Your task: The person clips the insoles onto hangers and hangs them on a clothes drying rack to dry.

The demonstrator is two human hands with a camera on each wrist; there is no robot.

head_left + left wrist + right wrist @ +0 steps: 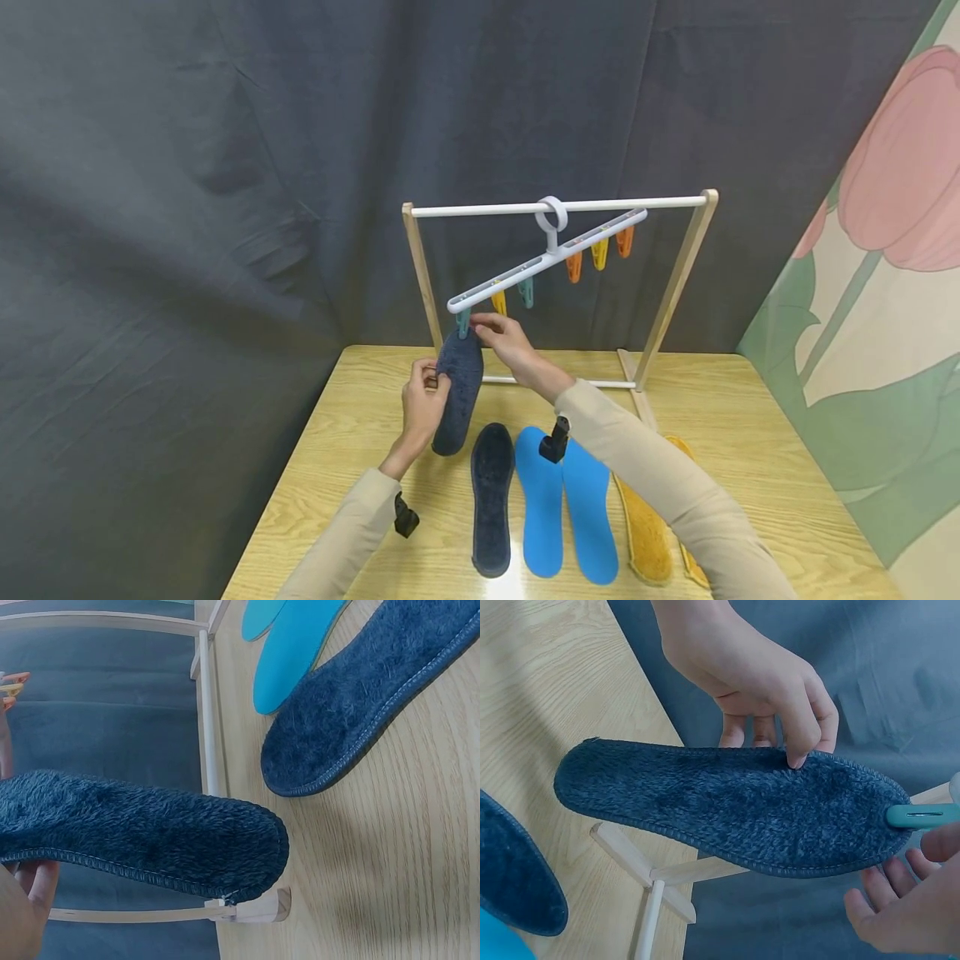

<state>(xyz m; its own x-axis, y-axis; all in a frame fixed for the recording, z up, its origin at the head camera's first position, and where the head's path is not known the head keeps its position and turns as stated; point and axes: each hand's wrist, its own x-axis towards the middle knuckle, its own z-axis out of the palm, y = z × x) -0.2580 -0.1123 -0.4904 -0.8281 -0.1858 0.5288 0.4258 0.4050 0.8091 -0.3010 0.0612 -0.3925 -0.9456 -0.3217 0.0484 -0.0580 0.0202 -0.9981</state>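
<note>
A dark blue fluffy insole hangs toe-up, slightly tilted, from a teal clip at the near left end of a white clip hanger. The clip bites its upper tip. My left hand pinches the insole's left edge, thumb on the fluffy face and fingers behind, as the right wrist view shows. Beside the clip is my right hand, its fingers loosely bent near the insole's upper edge and its thumb close under the clip. Whether the thumb touches the clip is unclear.
The hanger hooks over a wood-and-white rack and carries more clips, such as an orange clip. On the wooden table lie another dark insole, two blue insoles and yellow insoles, partly beneath the right sleeve.
</note>
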